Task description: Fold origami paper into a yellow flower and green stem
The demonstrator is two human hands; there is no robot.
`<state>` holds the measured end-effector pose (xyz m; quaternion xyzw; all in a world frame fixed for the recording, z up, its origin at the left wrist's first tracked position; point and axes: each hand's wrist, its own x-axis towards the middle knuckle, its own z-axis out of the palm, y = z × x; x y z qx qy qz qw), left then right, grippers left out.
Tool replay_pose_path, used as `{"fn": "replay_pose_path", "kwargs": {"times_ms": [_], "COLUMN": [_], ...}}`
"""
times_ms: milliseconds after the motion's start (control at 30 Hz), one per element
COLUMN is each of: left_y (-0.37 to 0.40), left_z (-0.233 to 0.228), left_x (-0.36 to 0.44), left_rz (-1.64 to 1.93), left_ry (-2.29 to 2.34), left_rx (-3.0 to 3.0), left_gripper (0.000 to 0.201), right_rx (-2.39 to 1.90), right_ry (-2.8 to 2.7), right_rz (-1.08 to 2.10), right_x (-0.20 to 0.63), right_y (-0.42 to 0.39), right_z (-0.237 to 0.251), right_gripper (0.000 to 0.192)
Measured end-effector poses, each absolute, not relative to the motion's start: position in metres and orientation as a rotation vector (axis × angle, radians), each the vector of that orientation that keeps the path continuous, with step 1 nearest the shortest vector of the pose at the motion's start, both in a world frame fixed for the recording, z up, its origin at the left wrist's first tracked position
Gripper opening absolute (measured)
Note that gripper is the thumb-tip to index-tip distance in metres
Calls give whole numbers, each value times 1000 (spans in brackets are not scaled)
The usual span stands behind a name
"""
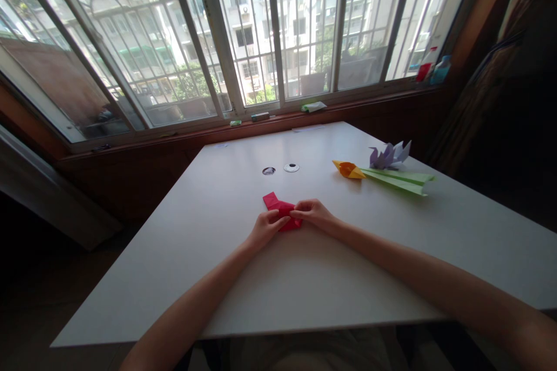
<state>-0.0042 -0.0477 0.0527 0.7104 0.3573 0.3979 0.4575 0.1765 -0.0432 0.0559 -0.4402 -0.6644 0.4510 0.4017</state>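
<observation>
Both hands meet over a folded red paper piece lying flat near the middle of the white counter, the hard surface backing each crease. The left hand pinches the near edge; the right hand closes its fingertips on the right end, apparently pressing a fold. Set apart to the right lie an orange paper flower on a green paper stem and a purple paper figure.

Near part of the red folded paper hidden beneath the fingertips of both hands. 2 round discs on the counter too small to identify. Both forearms cut off by the lower edge.
</observation>
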Motion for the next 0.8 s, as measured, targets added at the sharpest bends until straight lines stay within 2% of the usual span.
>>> {"fn": "replay_pose_path", "kwargs": {"times_ms": [800], "left_y": [-42], "left_z": [49], "left_x": [-5], "left_rz": [1018], "left_ry": [920], "left_rx": [1370], "left_gripper": [36], "right_rx": [-1036], "right_ry": [-1787], "right_rz": [1101], "right_x": [177], "right_y": [-43], "right_z": [55], "right_gripper": [32]}}
